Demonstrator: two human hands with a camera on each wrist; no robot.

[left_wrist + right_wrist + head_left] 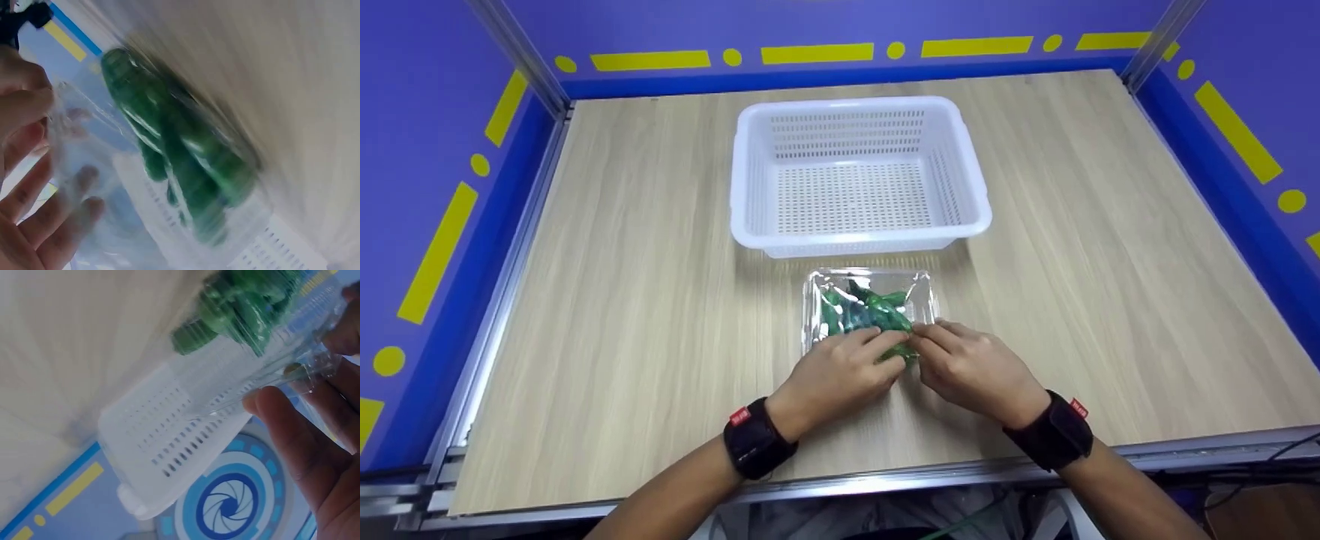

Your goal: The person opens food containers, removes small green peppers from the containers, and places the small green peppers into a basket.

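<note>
A clear plastic box (819, 289) lies on the table with several green peppers (889, 311) inside, seen through its lid. Across its near right part lies my left hand (844, 371), its fingers over the lid and gripping near the edge. My right hand (971, 367) pinches the box's near right corner, fingertips close beside the left ones. In the left wrist view, left fingertips show blurred through the clear plastic (107, 202), beside the peppers (174, 140). The right wrist view has right fingers (281, 433) bent at the plastic rim.
Just behind the box stands a white perforated basket (861, 238) with nothing in it. Blue walls (810, 30) with yellow marks surround the wooden table (645, 262) at the back and sides. A metal rail (870, 484) runs along the near edge.
</note>
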